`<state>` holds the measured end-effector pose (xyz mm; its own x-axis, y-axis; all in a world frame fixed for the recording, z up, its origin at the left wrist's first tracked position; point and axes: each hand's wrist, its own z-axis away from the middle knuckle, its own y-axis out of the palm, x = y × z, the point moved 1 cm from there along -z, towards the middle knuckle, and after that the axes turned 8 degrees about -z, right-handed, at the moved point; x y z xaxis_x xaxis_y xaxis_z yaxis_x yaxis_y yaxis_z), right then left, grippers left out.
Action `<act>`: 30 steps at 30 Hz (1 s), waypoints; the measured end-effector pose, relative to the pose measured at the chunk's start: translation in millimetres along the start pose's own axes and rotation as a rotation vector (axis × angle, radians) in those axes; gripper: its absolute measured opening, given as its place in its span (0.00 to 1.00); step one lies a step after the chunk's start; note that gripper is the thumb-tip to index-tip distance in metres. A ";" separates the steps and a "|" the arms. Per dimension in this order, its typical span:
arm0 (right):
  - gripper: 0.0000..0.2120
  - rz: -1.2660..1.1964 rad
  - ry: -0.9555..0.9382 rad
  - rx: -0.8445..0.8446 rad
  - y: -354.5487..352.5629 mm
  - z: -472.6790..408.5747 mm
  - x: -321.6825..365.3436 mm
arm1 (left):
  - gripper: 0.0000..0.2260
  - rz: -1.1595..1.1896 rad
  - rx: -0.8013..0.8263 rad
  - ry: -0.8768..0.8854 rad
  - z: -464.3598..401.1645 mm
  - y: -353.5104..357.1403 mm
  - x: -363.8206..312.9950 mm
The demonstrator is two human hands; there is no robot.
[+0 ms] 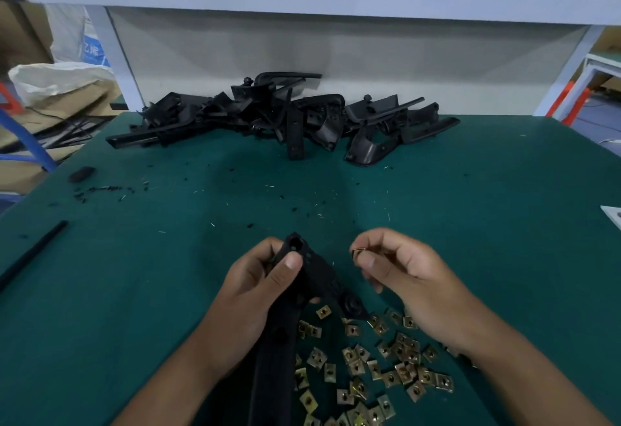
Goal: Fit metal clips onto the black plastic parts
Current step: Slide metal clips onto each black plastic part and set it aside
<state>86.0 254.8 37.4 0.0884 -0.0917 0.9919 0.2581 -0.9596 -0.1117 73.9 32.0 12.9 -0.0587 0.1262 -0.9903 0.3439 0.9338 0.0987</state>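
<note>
Left hand [265,288] gripping long black plastic part [314,277]; right hand [400,267] pinching small brass-coloured metal clip [358,250] beside it, above scattered clips [379,368].

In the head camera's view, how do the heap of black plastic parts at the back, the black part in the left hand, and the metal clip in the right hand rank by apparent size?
1. Heap of black plastic parts.
2. Black plastic part gripped by the left hand; it looks big partly from nearness.
3. Small metal clip pinched by the right hand.

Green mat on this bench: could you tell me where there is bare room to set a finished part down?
The widest free patch of the green mat lies between the heap of black parts at the back and the hands, with only small debris. The left side, past the black rod, is also open. It is crowded near the front, where loose metal clips lie scattered.
</note>
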 end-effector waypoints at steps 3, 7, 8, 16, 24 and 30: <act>0.07 -0.071 0.028 -0.006 6.2 -0.2 -2.4 | 0.22 -0.030 0.005 -0.018 -0.2 0.0 1.0; 0.08 -0.150 0.024 -0.007 11.8 1.3 -3.7 | 0.14 -0.076 0.051 -0.032 1.4 2.7 1.5; 0.08 -0.175 0.023 -0.011 13.1 1.5 -2.8 | 0.13 -0.088 0.068 -0.033 1.5 3.6 1.0; 0.06 -0.186 -0.024 -0.055 18.4 1.3 0.3 | 0.13 -0.090 0.162 -0.061 3.4 5.2 0.1; 0.07 -0.189 -0.046 -0.056 17.4 1.8 -1.2 | 0.10 -0.125 0.183 -0.060 1.7 1.0 -1.8; 0.07 -0.197 -0.049 -0.066 16.2 1.5 -2.9 | 0.08 -0.109 0.169 -0.068 3.3 2.5 -2.1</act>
<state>91.4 239.9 32.6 0.0898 0.1111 0.9897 0.2120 -0.9731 0.0900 78.0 33.0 14.9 -0.0427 -0.0009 -0.9991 0.4917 0.8705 -0.0218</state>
